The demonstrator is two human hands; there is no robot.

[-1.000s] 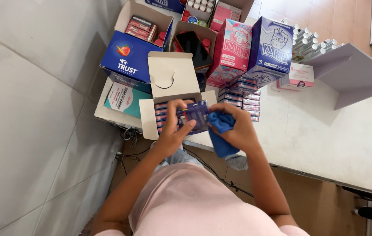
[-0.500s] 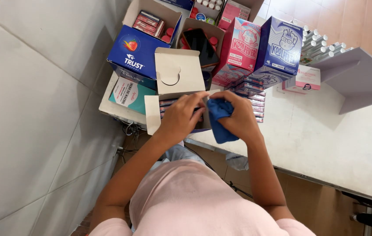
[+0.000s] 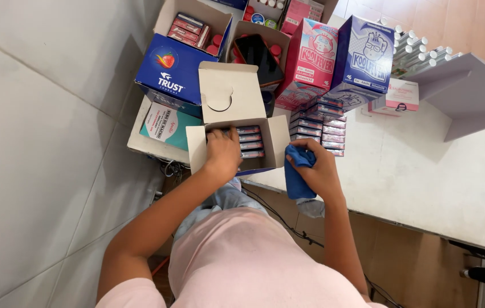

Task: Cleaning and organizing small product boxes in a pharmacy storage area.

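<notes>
Left hand [image 3: 222, 151] reaches into the open white carton [image 3: 234, 122] at table edge, fingers spread on the small flat packs [image 3: 251, 141] inside, clamping nothing; right hand [image 3: 319, 171], at its 3 o'clock, is closed around one soft blue cloth [image 3: 295, 177]. Four pack ends show; the rest are hidden. Judged light, stiff and smooth: pinch each by its long edges.
</notes>
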